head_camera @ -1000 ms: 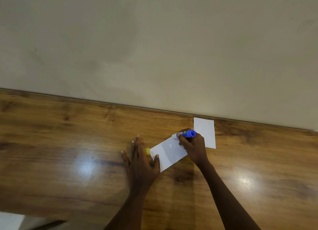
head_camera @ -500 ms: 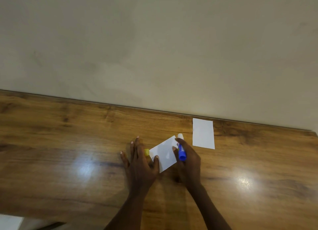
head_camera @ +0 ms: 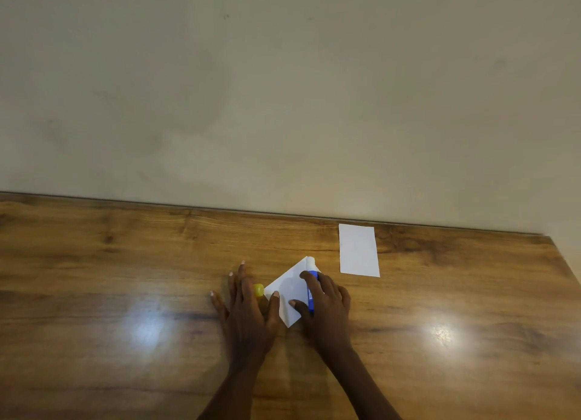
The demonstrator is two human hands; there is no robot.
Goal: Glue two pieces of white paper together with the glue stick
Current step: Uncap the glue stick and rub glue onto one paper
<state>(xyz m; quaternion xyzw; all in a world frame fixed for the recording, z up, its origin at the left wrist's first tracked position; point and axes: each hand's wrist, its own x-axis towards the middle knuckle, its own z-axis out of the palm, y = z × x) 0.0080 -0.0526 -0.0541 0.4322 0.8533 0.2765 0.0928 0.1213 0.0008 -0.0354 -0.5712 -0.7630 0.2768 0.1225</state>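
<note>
Two papers (head_camera: 292, 290) (head_camera: 358, 250), one glue stick (head_camera: 311, 283)

No text, brand, number or sign can be read. The blue glue stick (head_camera: 311, 289), held under the right hand's fingers (head_camera: 309, 278), carries a pale label patch, too small and blurred to make out. Both white paper pieces appear blank.

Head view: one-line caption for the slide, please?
Right hand rubs glue stick on paper pinned by left hand.
</note>
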